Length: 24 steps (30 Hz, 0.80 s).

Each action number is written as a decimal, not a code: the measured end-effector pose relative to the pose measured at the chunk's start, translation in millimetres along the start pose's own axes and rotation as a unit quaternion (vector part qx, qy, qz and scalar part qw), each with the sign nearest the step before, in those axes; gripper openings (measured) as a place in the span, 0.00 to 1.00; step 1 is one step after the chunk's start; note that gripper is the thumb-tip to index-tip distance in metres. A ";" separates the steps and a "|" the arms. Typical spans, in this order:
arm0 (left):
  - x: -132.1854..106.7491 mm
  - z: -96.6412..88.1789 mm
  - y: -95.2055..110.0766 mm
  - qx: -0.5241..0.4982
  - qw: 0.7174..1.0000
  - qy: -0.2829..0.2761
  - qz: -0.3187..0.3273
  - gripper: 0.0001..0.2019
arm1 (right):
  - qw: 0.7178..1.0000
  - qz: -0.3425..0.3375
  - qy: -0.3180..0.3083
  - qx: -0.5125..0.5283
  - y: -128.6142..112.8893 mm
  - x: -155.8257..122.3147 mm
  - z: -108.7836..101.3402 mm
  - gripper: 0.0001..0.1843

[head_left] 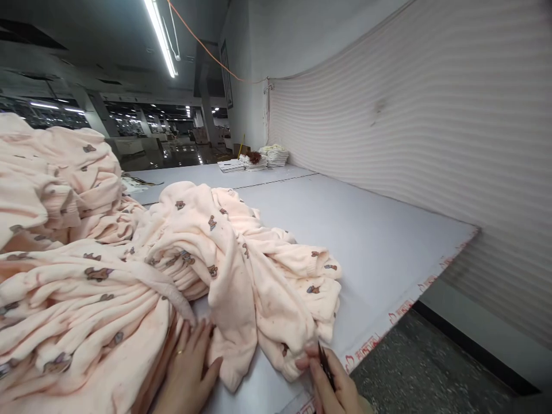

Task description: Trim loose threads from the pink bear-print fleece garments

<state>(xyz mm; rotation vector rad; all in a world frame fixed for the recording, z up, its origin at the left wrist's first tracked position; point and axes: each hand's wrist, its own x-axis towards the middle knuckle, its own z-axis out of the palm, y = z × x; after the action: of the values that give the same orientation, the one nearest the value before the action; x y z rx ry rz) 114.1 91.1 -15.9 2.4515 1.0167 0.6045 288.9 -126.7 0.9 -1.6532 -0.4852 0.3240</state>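
A heap of pale pink fleece garments (129, 276) printed with small brown bears covers the left half of the white table (366, 241). My left hand (187, 371) lies flat on the cloth at the bottom, fingers stretched out, a ring on one finger. My right hand (332, 382) is closed in a pinch on a thin dark tool (325, 362), perhaps small snips, right at the hem of the nearest garment (276, 299).
A ribbed pale curtain or sheet (431, 126) hangs along the right side. Stacks of folded cloth and papers (259, 160) sit at the table's far end. The table's near edge (414, 293) drops to a speckled floor (426, 368).
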 end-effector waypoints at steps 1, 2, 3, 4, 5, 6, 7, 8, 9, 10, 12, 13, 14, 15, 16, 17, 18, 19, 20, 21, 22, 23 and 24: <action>-1.2 1.0 0.9 -0.023 0.999 -0.033 -0.022 0.27 | 1.000 -0.012 -0.021 0.006 -1.9 -1.9 9.9 0.23; -1.2 1.5 7.1 -0.064 0.995 -0.061 -0.041 0.26 | 0.998 -0.033 -0.043 0.011 -3.7 -3.7 20.3 0.22; -0.3 1.1 18.3 -0.119 0.988 -0.078 -0.066 0.24 | 0.996 -0.067 -0.063 0.015 -5.3 -5.5 30.4 0.20; 1.2 -0.6 33.1 -0.184 0.975 -0.082 -0.091 0.23 | 0.991 -0.111 -0.078 0.017 -6.5 -6.8 39.5 0.20; 2.8 -3.3 49.9 -0.259 0.956 -0.080 -0.111 0.20 | 0.983 -0.158 -0.088 0.015 -7.3 -7.6 47.0 0.19; 4.4 -6.7 67.0 -0.349 0.923 -0.091 -0.132 0.18 | 0.976 -0.198 -0.094 0.009 -7.8 -7.6 52.5 0.20; 5.6 -10.2 82.7 -0.420 0.888 -0.097 -0.160 0.17 | 0.970 -0.223 -0.097 -0.003 -8.0 -6.9 55.6 0.20; 6.5 -13.5 96.0 -0.477 0.853 -0.103 -0.186 0.17 | 0.967 -0.233 -0.101 -0.017 -8.0 -5.6 56.5 0.19; 7.2 -16.2 106.3 -0.525 0.818 -0.108 -0.211 0.16 | 0.966 -0.233 -0.109 -0.031 -8.0 -3.8 55.3 0.17; 7.9 -18.0 113.4 -0.560 0.788 -0.108 -0.231 0.16 | 0.966 -0.228 -0.119 -0.039 -7.9 -1.9 52.7 0.16; 9.5 -19.6 120.5 -0.617 0.740 -0.103 -0.249 0.15 | 0.963 -0.226 -0.139 -0.034 -7.9 1.6 45.2 0.18; 10.5 -19.8 121.8 -0.638 0.722 -0.098 -0.250 0.13 | 0.962 -0.228 -0.147 -0.023 -8.1 3.0 41.5 0.20; 11.3 -20.1 122.4 -0.655 0.708 -0.097 -0.245 0.13 | 0.962 -0.227 -0.154 -0.009 -8.4 4.3 38.2 0.23; 11.4 -20.4 122.9 -0.667 0.699 -0.100 -0.238 0.13 | 0.964 -0.216 -0.157 0.008 -8.8 5.7 35.7 0.23; 10.6 -20.7 123.3 -0.669 0.699 -0.101 -0.232 0.14 | 0.968 -0.193 -0.157 0.031 -9.3 7.2 33.8 0.21; 8.3 -20.6 123.7 -0.657 0.714 -0.094 -0.222 0.16 | 0.973 -0.158 -0.155 0.059 -9.8 9.0 32.6 0.18; 4.5 -19.8 124.1 -0.626 0.748 -0.076 -0.206 0.18 | 0.977 -0.116 -0.151 0.092 -10.2 11.0 32.1 0.15; -0.8 -17.8 124.4 -0.572 0.798 -0.046 -0.183 0.20 | 0.979 -0.072 -0.145 0.127 -10.5 13.0 32.3 0.14; -7.1 -14.5 124.5 -0.499 0.853 -0.011 -0.151 0.21 | 0.977 -0.031 -0.139 0.162 -10.6 14.9 33.1 0.15; -14.0 -10.0 124.5 -0.415 0.902 0.023 -0.112 0.22 | 0.971 0.001 -0.135 0.196 -10.5 16.4 34.3 0.17; -20.6 -4.7 124.6 -0.337 0.938 0.047 -0.068 0.22 | 0.964 0.024 -0.135 0.227 -10.3 17.3 35.8 0.18; -26.4 1.1 124.7 -0.277 0.959 0.058 -0.030 0.22 | 0.957 0.039 -0.138 0.254 -10.1 17.6 37.1 0.18; -30.9 6.5 125.0 -0.240 0.969 0.061 -0.001 0.20 | 0.950 0.049 -0.139 0.275 -10.0 17.5 38.0 0.19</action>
<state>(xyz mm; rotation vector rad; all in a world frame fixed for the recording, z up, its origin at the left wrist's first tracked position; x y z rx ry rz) 167.0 -13.7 37.3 2.0063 0.8025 0.8939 284.7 -84.3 6.5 -1.0912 -0.4695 0.7061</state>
